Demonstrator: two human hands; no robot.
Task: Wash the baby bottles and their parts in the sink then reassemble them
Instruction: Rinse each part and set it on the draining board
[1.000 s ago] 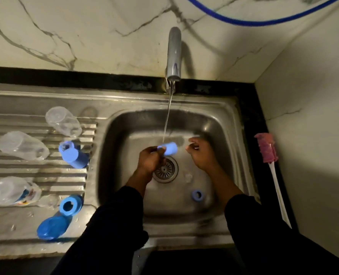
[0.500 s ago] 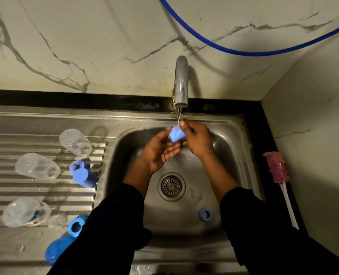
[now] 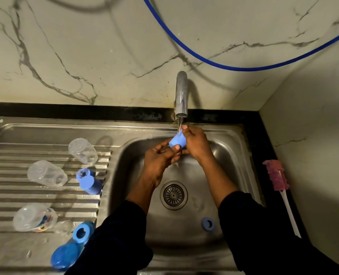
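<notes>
Now: blue cap [image 3: 177,140] held under the tap [image 3: 181,94]

Seen from the head camera, the left hand [image 3: 160,157] pinches the cap from below and the right hand [image 3: 196,143] grasps its upper side, over the sink [image 3: 234,155], with water running on it. A blue ring [image 3: 207,224] lies on the sink bottom. Three clear bottles [image 3: 46,173] lie on the draining board [image 3: 5,193].

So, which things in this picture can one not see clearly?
Head view only.
Blue cap: much of it is covered by the left hand and right hand holding it.
Printed bottle: its picture is too small and blurred to read.
Dark blue lid: blurred, partly behind the left sleeve.
Blue hose: both ends cut off by the frame edges.
</notes>
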